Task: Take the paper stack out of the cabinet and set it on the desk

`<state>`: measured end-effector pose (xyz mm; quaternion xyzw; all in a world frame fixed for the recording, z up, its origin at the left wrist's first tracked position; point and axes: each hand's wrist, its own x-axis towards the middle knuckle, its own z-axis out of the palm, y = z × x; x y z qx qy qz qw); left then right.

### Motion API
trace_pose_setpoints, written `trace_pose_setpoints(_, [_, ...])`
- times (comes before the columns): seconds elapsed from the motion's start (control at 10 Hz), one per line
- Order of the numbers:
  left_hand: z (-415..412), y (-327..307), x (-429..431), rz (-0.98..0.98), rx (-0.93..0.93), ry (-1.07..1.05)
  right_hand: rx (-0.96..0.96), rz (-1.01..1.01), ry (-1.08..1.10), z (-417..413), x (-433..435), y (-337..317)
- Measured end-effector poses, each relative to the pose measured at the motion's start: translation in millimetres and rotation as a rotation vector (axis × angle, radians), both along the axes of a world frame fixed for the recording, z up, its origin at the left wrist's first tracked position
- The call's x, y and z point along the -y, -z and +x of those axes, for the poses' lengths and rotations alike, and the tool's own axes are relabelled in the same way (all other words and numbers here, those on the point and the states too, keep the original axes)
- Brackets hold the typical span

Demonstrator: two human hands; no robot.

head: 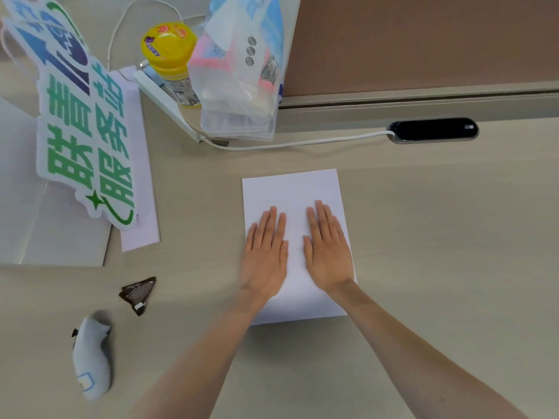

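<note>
A white paper stack (292, 192) lies flat on the beige desk (438, 237) in the middle of the view. My left hand (266, 255) rests palm down on the stack's left half, fingers stretched out and close together. My right hand (328, 252) lies palm down on the right half in the same way. Neither hand grips anything. No cabinet is in view.
A cut-out sign with green and blue characters (81, 131) stands at the left over white sheets. A yellow-lidded jar (171, 55) and a plastic bag (245, 71) sit at the back. A white cable (302, 143) runs to a black desk socket (434, 130). A brown wrapper (139, 294) and a white device (90, 358) lie front left.
</note>
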<state>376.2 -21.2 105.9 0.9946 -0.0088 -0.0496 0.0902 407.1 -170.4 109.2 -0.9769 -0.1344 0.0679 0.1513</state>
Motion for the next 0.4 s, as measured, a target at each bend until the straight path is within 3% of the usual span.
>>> trace_pose_setpoints(0.2, [6, -14, -3, 0.045, -0.045, 0.025, -0.104, -0.028, -0.047, 11, 6, -17])
trace_pose_setpoints(0.3, [16, -27, -6, -0.016, -0.075, -0.008, -0.199, -0.031, -0.079, 21, 7, -32])
trace_pose_setpoints(0.4, [31, -50, -4, -0.207, -0.099, 0.011, -0.229, 0.034, -0.062, 32, 7, -56])
